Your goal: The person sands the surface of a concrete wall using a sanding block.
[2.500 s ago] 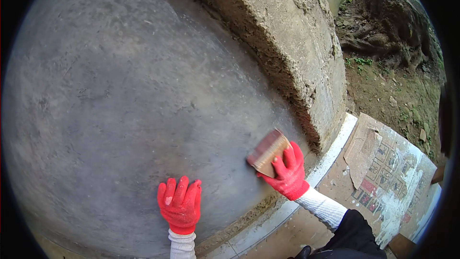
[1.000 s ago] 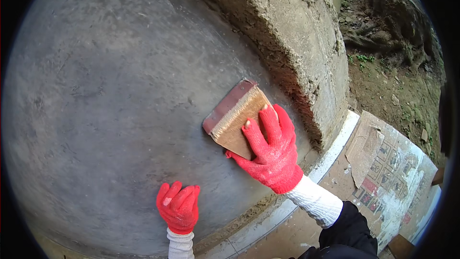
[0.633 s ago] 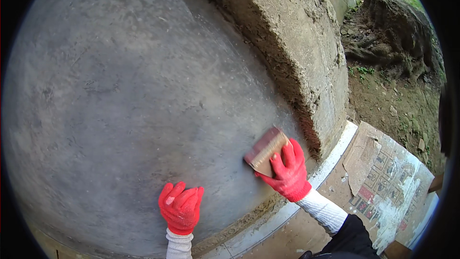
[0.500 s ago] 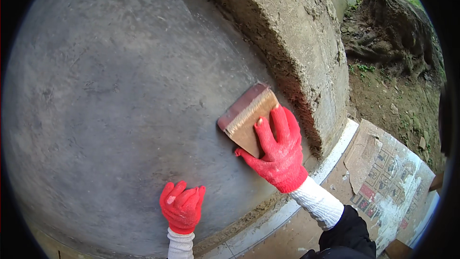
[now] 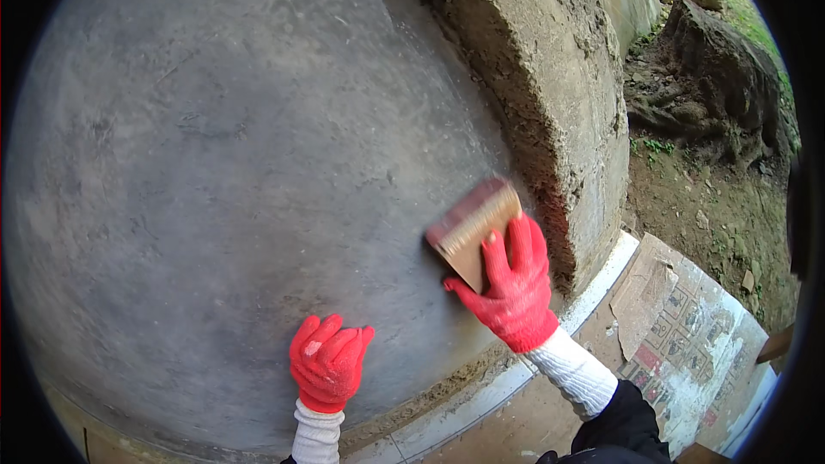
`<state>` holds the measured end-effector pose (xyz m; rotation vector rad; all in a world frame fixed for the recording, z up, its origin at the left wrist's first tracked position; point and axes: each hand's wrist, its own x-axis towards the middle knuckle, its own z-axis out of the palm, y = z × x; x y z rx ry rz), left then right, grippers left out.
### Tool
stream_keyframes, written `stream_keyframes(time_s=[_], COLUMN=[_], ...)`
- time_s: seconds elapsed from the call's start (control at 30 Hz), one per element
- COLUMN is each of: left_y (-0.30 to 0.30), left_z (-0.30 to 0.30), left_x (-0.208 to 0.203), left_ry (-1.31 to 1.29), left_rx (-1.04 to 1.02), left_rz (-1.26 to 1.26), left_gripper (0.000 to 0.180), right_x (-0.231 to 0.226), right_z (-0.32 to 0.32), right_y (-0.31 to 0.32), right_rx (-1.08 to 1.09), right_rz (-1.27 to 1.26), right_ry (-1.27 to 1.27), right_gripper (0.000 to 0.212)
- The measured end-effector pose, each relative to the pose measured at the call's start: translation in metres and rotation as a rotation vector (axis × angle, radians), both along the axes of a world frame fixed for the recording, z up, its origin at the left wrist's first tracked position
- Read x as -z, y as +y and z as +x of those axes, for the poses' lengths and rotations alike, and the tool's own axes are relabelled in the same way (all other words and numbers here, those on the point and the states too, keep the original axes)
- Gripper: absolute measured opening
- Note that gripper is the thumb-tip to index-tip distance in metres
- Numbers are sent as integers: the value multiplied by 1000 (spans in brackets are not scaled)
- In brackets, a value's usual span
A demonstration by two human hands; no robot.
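My right hand, in a red knit glove, is closed round a tan sanding block with a dark red abrasive edge. The block lies against a grey, smooth concrete wall, close to the rough ledge. Its dark red edge is a little blurred. Lower and to the left, my left hand, in a matching red glove, is held in front of the wall with its fingers curled. Whatever it may hold is hidden by the fingers.
A rough, thick concrete ledge rises along the right of the wall. White tile edging curves along its foot. Torn, paint-splashed cardboard covers part of the floor at the right. Beyond lie bare soil and a dark stump.
My right hand has moved the sanding block slightly right and down along the wall. The left hand stays curled in nearly the same place. The whole view has shifted a little.
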<state>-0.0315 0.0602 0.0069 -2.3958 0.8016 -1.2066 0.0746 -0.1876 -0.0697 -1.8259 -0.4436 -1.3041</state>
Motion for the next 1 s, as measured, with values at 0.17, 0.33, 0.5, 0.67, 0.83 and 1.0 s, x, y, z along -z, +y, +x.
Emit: stream_keyframes(time_s=[0.17, 0.33, 0.5, 0.67, 0.83, 1.0], left_y=[-5, -22, -24, -18, -18, -24], left_z=[-3, 5, 6, 2, 3, 6], left_x=[-9, -15, -22, -18, -18, -18], left_ry=[34, 101, 107, 95, 117, 121], left_rx=[-51, -34, -34, -56, -49, -61], left_rz=[16, 7, 54, 22, 8, 17], left_gripper=[28, 24, 22, 21, 20, 19], right_x=[-29, 133, 79, -21, 84, 103], right_z=[3, -17, -5, 2, -6, -17], right_y=[8, 8, 8, 7, 16, -1], right_rx=[16, 37, 18, 23, 20, -18], right_rz=[45, -63, -26, 45, -1, -97], right_ry=[-27, 103, 28, -36, 20, 106], right_gripper=[84, 97, 88, 81, 91, 95])
